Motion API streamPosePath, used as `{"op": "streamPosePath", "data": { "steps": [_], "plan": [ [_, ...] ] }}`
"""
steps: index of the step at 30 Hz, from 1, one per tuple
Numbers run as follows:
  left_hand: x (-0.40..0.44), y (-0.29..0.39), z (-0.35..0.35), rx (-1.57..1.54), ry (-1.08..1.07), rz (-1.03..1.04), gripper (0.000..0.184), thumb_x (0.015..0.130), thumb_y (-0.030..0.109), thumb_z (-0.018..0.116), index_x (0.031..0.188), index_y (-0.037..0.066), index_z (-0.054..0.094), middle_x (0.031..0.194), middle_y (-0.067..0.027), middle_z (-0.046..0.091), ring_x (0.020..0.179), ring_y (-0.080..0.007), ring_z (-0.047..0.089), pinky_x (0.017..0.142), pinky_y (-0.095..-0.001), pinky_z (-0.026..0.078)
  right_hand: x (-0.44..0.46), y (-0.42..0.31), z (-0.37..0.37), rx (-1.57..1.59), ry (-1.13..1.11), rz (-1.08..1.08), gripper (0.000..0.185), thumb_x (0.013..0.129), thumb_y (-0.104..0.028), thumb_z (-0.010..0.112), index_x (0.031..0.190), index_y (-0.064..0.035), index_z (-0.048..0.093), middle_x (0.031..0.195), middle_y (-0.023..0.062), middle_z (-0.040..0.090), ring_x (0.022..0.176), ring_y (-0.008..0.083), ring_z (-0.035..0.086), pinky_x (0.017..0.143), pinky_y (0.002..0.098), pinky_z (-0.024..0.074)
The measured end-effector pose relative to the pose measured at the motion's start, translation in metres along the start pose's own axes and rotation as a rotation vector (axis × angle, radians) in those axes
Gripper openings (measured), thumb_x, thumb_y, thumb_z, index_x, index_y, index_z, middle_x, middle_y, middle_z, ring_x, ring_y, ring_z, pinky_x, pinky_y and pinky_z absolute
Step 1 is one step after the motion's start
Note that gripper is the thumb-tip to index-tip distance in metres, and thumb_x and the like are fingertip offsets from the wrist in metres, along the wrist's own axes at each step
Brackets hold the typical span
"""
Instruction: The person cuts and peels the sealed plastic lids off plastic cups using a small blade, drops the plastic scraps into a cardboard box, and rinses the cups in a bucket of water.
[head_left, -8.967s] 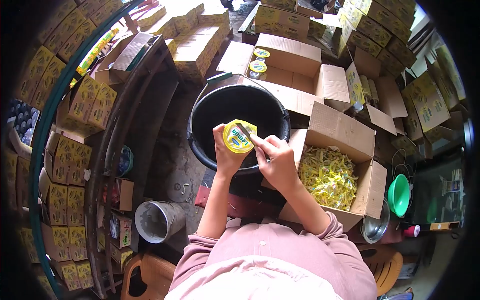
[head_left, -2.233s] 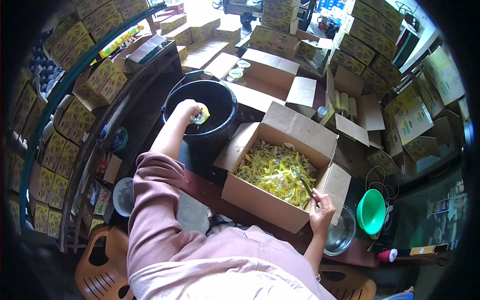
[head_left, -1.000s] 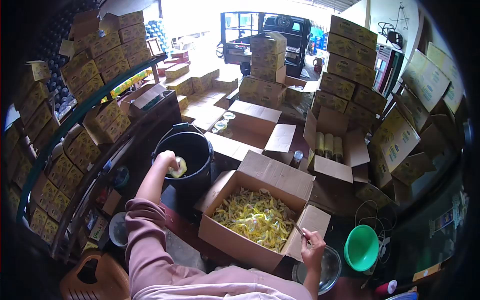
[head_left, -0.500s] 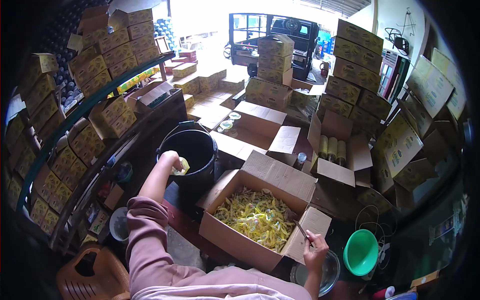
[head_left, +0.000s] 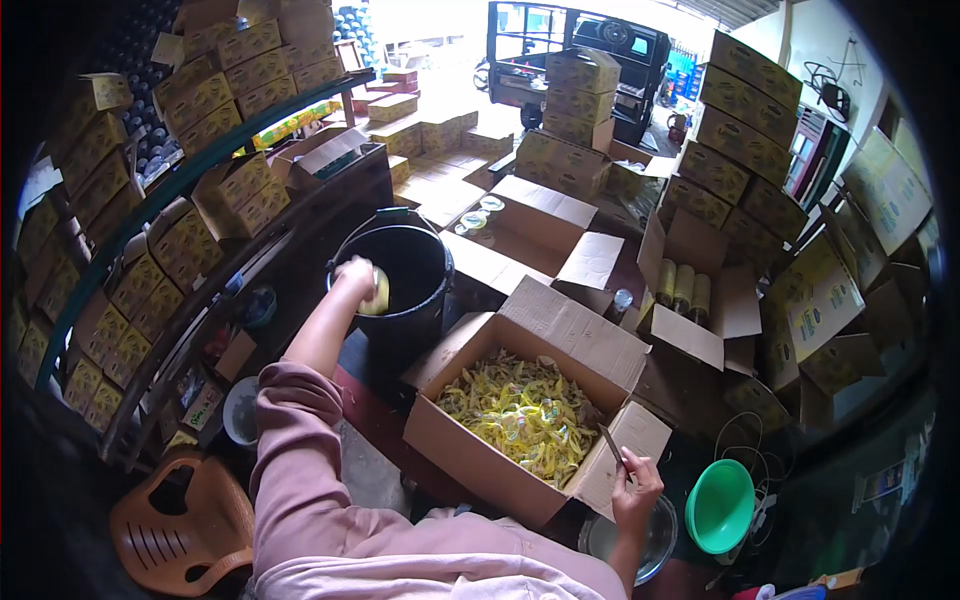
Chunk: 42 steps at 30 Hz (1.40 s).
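Note:
My left hand (head_left: 355, 278) is at the near-left rim of a black bucket (head_left: 440, 300), fingers closed on a pale yellow roundish thing (head_left: 380, 291) whose kind I cannot make out. In my right hand (head_left: 637, 487) is a slim dark knife (head_left: 611, 443), its tip pointing up and away over the flap of an open cardboard box (head_left: 490, 455). That box holds a heap of yellow strips and scraps (head_left: 520, 415). Beneath my right hand stands a clear bowl (head_left: 655, 545), partly covered by the hand and forearm.
A green bowl (head_left: 720, 507) is at the right. Beyond the bucket is an open carton (head_left: 540, 250) with several round-lidded containers; another carton (head_left: 690, 340) holds yellow cylinders. Stacked cartons (head_left: 745, 110) rise behind. A brown plastic chair (head_left: 180, 520) stands at lower left.
My left hand has turned at the bucket's rim, and the yellow thing now hangs lower over the opening. The whole view has shifted slightly; my right hand still holds the knife.

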<state>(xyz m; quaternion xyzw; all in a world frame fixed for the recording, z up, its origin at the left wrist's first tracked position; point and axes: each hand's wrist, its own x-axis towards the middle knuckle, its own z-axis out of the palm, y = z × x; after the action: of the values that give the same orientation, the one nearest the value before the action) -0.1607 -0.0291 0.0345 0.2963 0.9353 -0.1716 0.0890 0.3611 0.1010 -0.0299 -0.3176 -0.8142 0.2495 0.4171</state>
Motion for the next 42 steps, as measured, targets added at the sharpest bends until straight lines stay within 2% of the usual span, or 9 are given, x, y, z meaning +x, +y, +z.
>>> {"op": "streamPosePath", "data": {
  "steps": [2,3,6,7,9,15,23,33,42],
  "plan": [
    [0.006,-0.009,-0.001,-0.058,-0.251,0.038,0.062,0.054,0.045,0.078,0.095,0.001,0.066,0.104,-0.0168,0.062,0.102,-0.0244,0.057,0.088,-0.0328,0.046,0.000,0.000,0.000,-0.002,-0.003,-0.009,0.028,0.070,0.010,0.058,0.094,-0.0044,0.064,0.068,0.0097,0.054,0.060,0.0185,0.055,0.058,0.0287,0.0455],
    [-0.010,-0.002,-0.022,-0.080,-0.332,-0.038,0.063,0.065,0.035,0.073,0.116,0.003,0.055,0.128,-0.0137,0.047,0.111,-0.0215,0.052,0.091,-0.0331,0.044,0.001,-0.002,0.000,-0.001,-0.007,-0.008,0.029,0.070,0.010,0.058,0.094,-0.0045,0.064,0.068,0.0097,0.054,0.060,0.0185,0.055,0.058,0.0287,0.0455],
    [0.002,-0.001,0.017,-0.243,0.363,-0.076,0.058,0.060,0.038,0.077,0.102,0.001,0.063,0.110,-0.0156,0.059,0.100,-0.0222,0.059,0.087,-0.0330,0.047,0.004,-0.004,0.001,-0.016,-0.026,-0.005,0.029,0.071,0.010,0.058,0.095,-0.0057,0.064,0.071,0.0096,0.055,0.063,0.0197,0.056,0.059,0.0303,0.0479],
    [0.002,-0.004,-0.001,-0.091,-0.221,-0.015,0.058,0.058,0.038,0.078,0.102,0.003,0.064,0.105,-0.0142,0.062,0.095,-0.0230,0.061,0.083,-0.0324,0.049,0.005,-0.004,0.002,-0.022,-0.033,-0.003,0.030,0.071,0.010,0.059,0.095,-0.0062,0.065,0.072,0.0096,0.056,0.064,0.0204,0.057,0.059,0.0311,0.0491],
    [-0.013,0.003,-0.010,-0.002,-0.251,0.013,0.061,0.055,0.038,0.080,0.103,0.005,0.064,0.103,-0.0122,0.063,0.093,-0.0229,0.062,0.082,-0.0321,0.050,0.006,-0.004,0.003,-0.010,-0.031,-0.001,0.029,0.071,0.010,0.059,0.095,-0.0061,0.065,0.072,0.0095,0.056,0.063,0.0200,0.057,0.059,0.0308,0.0489],
    [-0.016,0.005,0.012,-0.885,0.229,0.156,0.068,0.067,0.028,0.074,0.122,0.001,0.043,0.102,-0.0159,0.060,0.093,-0.0195,0.060,0.076,-0.0301,0.049,0.001,0.000,0.003,0.043,-0.030,0.064,0.029,0.072,0.008,0.060,0.097,-0.0056,0.064,0.070,0.0073,0.055,0.062,0.0163,0.055,0.061,0.0258,0.0464],
    [-0.131,0.114,0.025,-1.627,0.179,0.773,0.047,0.080,0.009,0.049,0.123,0.000,0.033,0.106,-0.0118,0.054,0.093,-0.0133,0.053,0.076,-0.0258,0.045,0.030,0.005,0.035,0.507,-0.082,0.421,0.035,0.073,0.008,0.062,0.105,-0.0047,0.062,0.077,-0.0005,0.055,0.071,0.0073,0.053,0.069,0.0209,0.0435],
    [-0.197,0.173,0.017,-1.379,0.419,0.809,0.074,0.059,0.014,0.079,0.117,0.003,0.035,0.106,-0.0153,0.052,0.097,-0.0268,0.055,0.084,-0.0358,0.044,0.126,-0.068,0.029,-0.016,-0.086,-0.694,0.021,0.063,0.003,0.064,0.080,-0.0091,0.066,0.069,0.0041,0.054,0.072,0.0176,0.058,0.070,0.0306,0.0450],
    [-0.197,0.169,0.010,-1.183,0.618,0.895,0.069,0.056,0.005,0.075,0.116,0.006,0.039,0.105,-0.0149,0.049,0.094,-0.0305,0.055,0.077,-0.0348,0.049,0.134,-0.067,0.021,-0.108,-0.159,-0.853,0.023,0.062,-0.003,0.065,0.084,-0.0092,0.067,0.075,-0.0001,0.056,0.074,0.0165,0.059,0.068,0.0313,0.0451]
  ]
}}
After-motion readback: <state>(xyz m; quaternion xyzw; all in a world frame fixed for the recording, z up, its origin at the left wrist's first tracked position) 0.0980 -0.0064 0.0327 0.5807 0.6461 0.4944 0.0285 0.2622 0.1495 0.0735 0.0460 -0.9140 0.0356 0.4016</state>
